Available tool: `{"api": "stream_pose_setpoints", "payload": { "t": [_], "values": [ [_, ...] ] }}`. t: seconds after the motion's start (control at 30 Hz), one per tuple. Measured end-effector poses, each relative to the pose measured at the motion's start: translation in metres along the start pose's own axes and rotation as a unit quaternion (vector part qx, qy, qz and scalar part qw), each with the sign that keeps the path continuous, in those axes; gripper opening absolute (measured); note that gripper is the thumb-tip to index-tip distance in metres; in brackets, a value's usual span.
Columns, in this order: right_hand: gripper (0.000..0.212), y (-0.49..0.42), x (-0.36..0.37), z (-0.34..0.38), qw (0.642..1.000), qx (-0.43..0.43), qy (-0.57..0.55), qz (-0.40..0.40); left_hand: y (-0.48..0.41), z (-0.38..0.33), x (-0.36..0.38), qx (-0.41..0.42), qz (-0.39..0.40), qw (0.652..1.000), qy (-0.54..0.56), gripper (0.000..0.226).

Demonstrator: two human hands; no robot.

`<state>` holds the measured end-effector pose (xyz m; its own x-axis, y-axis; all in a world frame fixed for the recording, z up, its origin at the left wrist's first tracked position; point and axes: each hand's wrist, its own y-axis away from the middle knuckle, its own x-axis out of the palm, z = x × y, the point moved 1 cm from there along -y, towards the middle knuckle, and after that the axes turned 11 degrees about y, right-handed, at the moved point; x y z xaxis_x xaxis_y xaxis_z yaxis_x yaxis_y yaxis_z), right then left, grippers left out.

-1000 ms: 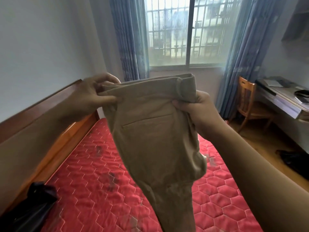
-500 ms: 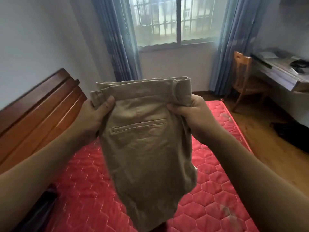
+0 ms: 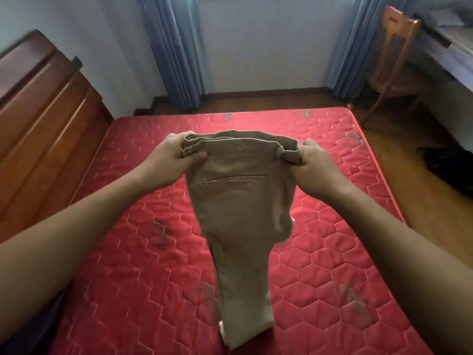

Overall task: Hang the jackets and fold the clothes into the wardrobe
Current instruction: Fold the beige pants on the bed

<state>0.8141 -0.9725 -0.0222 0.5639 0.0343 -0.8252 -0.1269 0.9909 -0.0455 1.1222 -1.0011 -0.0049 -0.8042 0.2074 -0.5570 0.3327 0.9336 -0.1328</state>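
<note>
At the far left we see the wooden headboard (image 3: 43,119) standing along the wall, with a blue curtain (image 3: 174,52) hanging beyond it. Our left hand (image 3: 174,155) pinches the left end of the waistband, thumb on the near side and fingers curled behind the cloth. Between our hands hang the khaki trousers (image 3: 240,201), doubled lengthwise so that the legs lie together, the welt pocket facing us and the waistband stretched level. They hang above the middle of the red quilted mattress (image 3: 128,252); the leg ends reach down towards it close to us, though we cannot tell whether they touch. Our right hand (image 3: 314,165) grips the right end of the waistband, fingers wrapped round the belt loop there. Further right hangs a second curtain (image 3: 350,47), then a wooden chair (image 3: 394,60) just beside a desk (image 3: 450,42), and a dark bundle (image 3: 450,165) lies on the floor.
</note>
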Motion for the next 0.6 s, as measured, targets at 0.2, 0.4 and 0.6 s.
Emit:
{"api": "stream_pose_setpoints", "payload": {
  "t": [0.2, 0.4, 0.6],
  "values": [
    [0.033, -0.089, 0.067, -0.029, 0.986, 0.082, 0.102, 0.103, -0.07, 0.107, 0.007, -0.061, 0.043, 0.989, -0.126, 0.014],
    [0.024, -0.217, 0.147, -0.063, 0.974, 0.146, -0.159, 0.074, -0.173, 0.203, 0.009, -0.127, -0.049, 0.99, -0.029, 0.008],
    [0.056, -0.234, 0.211, -0.109, 0.945, 0.233, -0.219, 0.072, -0.197, 0.292, 0.059, -0.231, -0.115, 0.959, 0.119, 0.058]
  ]
}}
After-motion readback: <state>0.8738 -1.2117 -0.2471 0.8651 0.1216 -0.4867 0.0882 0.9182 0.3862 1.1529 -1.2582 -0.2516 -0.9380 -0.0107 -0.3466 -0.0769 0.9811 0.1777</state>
